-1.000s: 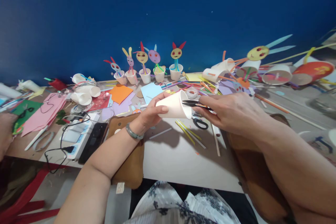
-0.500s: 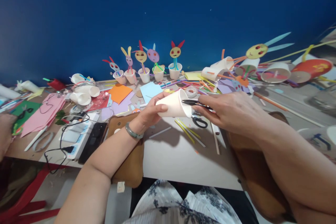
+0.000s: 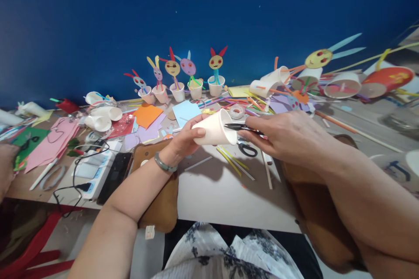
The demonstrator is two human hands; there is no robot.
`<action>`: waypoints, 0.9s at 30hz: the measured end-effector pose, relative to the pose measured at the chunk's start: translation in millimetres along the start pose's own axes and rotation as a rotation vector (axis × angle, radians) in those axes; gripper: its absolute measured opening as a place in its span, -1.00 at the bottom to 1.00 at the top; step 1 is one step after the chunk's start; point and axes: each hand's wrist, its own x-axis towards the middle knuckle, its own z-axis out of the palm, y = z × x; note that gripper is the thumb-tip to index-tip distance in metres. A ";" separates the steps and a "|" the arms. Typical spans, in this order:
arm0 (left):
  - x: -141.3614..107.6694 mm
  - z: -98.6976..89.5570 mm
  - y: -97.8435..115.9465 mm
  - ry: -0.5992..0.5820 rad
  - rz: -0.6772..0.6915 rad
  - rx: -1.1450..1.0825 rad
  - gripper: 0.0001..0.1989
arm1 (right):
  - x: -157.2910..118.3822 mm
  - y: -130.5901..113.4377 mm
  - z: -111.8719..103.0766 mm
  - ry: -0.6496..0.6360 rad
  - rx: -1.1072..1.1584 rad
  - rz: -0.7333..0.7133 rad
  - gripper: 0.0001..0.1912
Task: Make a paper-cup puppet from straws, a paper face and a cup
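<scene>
A white paper cup (image 3: 212, 130) lies on its side in the air above the table, its mouth facing right. My left hand (image 3: 188, 139) is wrapped round its base end, thumb on the near side. My right hand (image 3: 275, 133) grips dark-bladed scissors (image 3: 236, 126), whose blades reach the cup's mouth at the rim. How far the blades are parted is hard to make out. A black loop-shaped handle (image 3: 248, 150) shows just below the right hand. Yellow and clear strips (image 3: 233, 161) lie on the table beneath the cup.
Rabbit-faced figures in paper cups (image 3: 216, 86) stand along the blue wall. Coloured paper (image 3: 148, 116), pipe cleaners and tape (image 3: 237, 111) lie behind the hands. At left are a power strip (image 3: 101, 174), a dark phone-like object (image 3: 115, 178) and another person's hand (image 3: 7, 163).
The view has shifted slightly, so the table items sit a little further left and higher. My hands keep hold of the cup and scissors, with the blades still at the rim.
</scene>
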 end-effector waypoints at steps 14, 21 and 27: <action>-0.3 1.5 0.9 -0.011 -0.014 -0.049 -0.32 | 0.8 0.6 -0.2 -0.036 0.033 0.007 -0.67; 0.4 1.6 -0.5 -0.021 -0.008 -0.060 -0.30 | 1.4 0.8 -3.8 -0.064 0.023 -0.015 -0.69; 0.4 0.5 -1.3 -0.016 -0.011 -0.087 -0.29 | 0.9 5.0 1.5 -0.022 0.117 -0.017 -0.69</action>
